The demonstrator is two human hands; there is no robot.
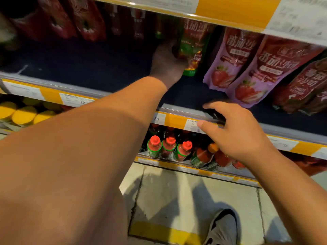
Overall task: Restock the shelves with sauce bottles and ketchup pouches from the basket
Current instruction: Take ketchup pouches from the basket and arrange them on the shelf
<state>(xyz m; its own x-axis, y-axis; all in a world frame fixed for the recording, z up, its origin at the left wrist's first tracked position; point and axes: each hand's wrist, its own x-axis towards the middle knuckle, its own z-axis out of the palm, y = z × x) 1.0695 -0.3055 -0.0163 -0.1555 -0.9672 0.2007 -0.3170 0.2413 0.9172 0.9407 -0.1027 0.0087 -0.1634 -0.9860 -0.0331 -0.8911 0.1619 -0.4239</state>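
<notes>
Now L hand (167, 63) grip round ketchup pouch (192, 48), upright on shelf (92, 68), R hand (237, 133) open

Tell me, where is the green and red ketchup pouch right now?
The green and red pouch is on the dark middle shelf, gripped by the left hand, just left of the pink strawberry pouches.

Our left arm stretched far forward and up, bare forearm filling the lower left, our left hand (168, 65) curled in a grip with its back toward us, our right hand (235, 133) held lower, fingers (212, 105) spread and relaxed, palm down, holding nothing
</notes>
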